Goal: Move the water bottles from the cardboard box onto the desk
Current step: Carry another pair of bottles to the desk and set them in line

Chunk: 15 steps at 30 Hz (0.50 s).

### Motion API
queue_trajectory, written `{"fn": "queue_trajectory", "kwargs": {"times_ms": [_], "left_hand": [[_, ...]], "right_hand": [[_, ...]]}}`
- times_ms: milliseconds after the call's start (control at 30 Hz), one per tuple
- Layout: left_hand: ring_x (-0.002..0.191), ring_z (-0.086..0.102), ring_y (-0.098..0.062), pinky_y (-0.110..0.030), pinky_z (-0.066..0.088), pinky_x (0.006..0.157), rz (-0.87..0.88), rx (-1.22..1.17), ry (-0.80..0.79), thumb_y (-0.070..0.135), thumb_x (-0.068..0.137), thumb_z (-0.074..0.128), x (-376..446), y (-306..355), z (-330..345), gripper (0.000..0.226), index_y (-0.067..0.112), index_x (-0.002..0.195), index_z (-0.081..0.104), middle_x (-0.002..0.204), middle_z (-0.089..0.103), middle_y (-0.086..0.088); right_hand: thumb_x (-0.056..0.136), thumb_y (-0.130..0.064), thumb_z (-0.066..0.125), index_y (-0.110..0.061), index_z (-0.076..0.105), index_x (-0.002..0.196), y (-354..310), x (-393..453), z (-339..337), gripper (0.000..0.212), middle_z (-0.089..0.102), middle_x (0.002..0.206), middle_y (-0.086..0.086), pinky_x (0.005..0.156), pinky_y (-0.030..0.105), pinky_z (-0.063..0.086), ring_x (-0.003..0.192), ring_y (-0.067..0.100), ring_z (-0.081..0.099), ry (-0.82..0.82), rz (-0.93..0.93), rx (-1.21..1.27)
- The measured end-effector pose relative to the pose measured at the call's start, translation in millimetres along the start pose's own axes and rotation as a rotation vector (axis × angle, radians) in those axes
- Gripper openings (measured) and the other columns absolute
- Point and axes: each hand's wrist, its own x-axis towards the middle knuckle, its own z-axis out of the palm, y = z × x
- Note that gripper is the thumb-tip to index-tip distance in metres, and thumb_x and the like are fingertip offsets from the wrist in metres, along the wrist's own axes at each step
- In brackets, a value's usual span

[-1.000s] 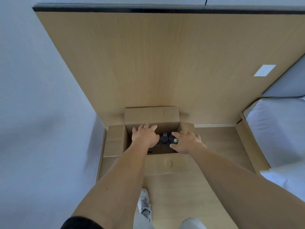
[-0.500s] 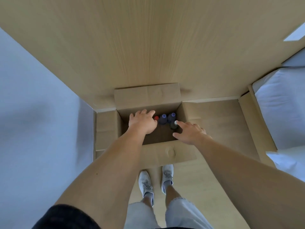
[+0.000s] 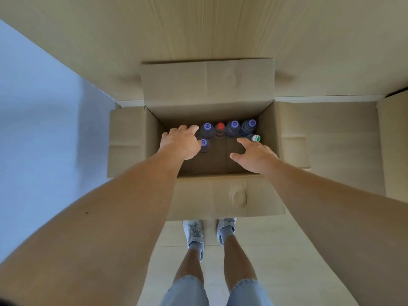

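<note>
Cardboard box (image 3: pixel 223 195) open below us; our left hand (image 3: pixel 180 143) and right hand (image 3: pixel 254 154) inside, fingers spread, gripping nothing; 6 bottles (image 3: pixel 231 129) beyond fingertips.

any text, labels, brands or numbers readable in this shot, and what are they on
No text can be read.
Blue bottle caps: each bears a pale round mark, too blurred to tell whether it is a letter or a logo.
White and green cap: no legible print.
Red cap: plain.
Cardboard box: no print shows on its flaps.
</note>
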Motion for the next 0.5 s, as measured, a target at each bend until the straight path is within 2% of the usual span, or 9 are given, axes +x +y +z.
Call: {"fn": "queue_trajectory", "kwargs": {"times_ms": [300, 500], "left_hand": [[0.140, 0.037, -0.034, -0.049, 0.034, 0.110, -0.032, -0.015, -0.030, 0.044, 0.104, 0.042, 102.1, -7.6, 64.1, 0.059, 0.032, 0.158, 0.023, 0.158, 0.035, -0.005], [0.138, 0.040, -0.034, -0.050, 0.036, 0.109, -0.018, -0.021, -0.036, 0.044, 0.103, 0.045, 142.1, -1.3, 94.9, 0.058, 0.032, 0.156, 0.027, 0.154, 0.040, -0.006]], "right_hand": [[0.097, -0.058, 0.046, -0.039, 0.018, 0.156, 13.1, 113.5, 41.3, 0.069, 0.034, 0.157, 0.004, 0.110, 0.050, 0.039, 0.140, 0.034, 0.037, -0.030, 0.009, -0.001], [0.098, -0.056, 0.046, -0.037, 0.017, 0.156, 33.4, 151.1, 60.2, 0.068, 0.029, 0.159, 0.005, 0.107, 0.049, 0.038, 0.141, 0.035, 0.032, 0.073, 0.099, -0.046]]}}
